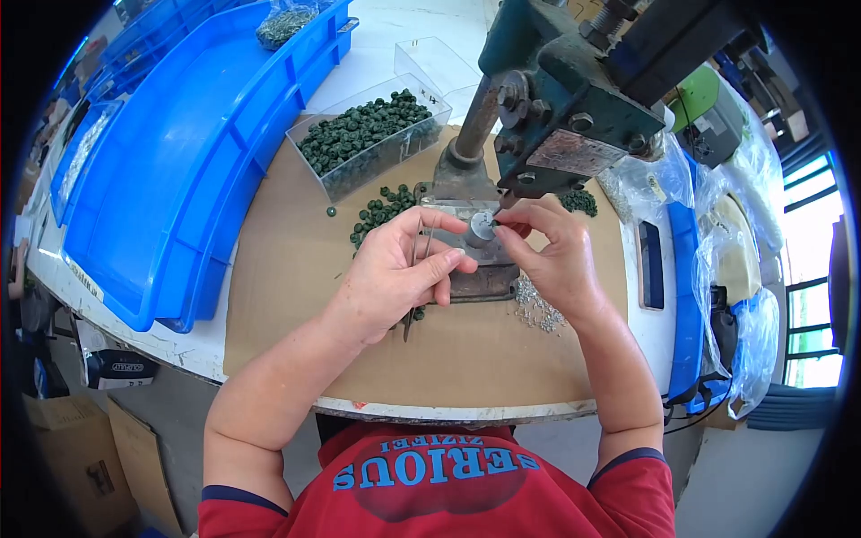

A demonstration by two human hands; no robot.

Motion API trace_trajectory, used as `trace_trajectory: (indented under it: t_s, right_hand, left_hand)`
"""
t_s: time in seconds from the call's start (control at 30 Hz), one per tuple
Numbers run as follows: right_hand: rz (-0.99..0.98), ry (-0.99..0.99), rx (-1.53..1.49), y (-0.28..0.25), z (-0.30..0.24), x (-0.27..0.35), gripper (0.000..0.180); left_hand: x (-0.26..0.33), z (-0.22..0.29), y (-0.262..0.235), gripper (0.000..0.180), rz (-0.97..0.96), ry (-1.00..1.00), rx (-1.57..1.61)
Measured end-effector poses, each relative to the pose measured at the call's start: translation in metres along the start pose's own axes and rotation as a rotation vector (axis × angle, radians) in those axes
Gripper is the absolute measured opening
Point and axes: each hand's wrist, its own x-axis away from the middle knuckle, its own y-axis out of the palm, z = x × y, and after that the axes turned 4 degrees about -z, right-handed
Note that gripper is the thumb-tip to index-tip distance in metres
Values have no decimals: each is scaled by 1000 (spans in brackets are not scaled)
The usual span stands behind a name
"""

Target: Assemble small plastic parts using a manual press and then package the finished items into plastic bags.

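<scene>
Gripping tweezers in left hand left of post, aligned roughly fore-aft, near end bodyward and slightly left; fingering post's right side with right hand, can't tell if gripping.

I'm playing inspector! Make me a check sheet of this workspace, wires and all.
Surface: brown board on a white table.
Work things: green press, grey metal cylinder, dark green pieces in a clear box and loose, silvery bits.
Clutter: phone-like slab, plastic bags.
Left hand: holds tweezers.
Right hand: beside the cylinder; anything pinched is unclear.
Cables: thin dark cord by the right table edge.
Surroundings: blue trays, cardboard boxes, window at right.
</scene>
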Motion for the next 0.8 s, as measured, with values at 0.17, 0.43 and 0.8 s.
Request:
trace_trajectory:
  t_s: [0.17,0.43,0.8]
  right_hand:
    - [-18,-39,128,5,5,-7,9]
    - [-189,108,-1,-6,-5,-25,13]
    - [-220,125,80,-9,-4,-24,16]
  left_hand:
    - [0,1,-4,28,7,42,-56]
    - [0,3,-8,23,40,142,-292]
    - [-28,-2,-4,18,147,642,-1135]
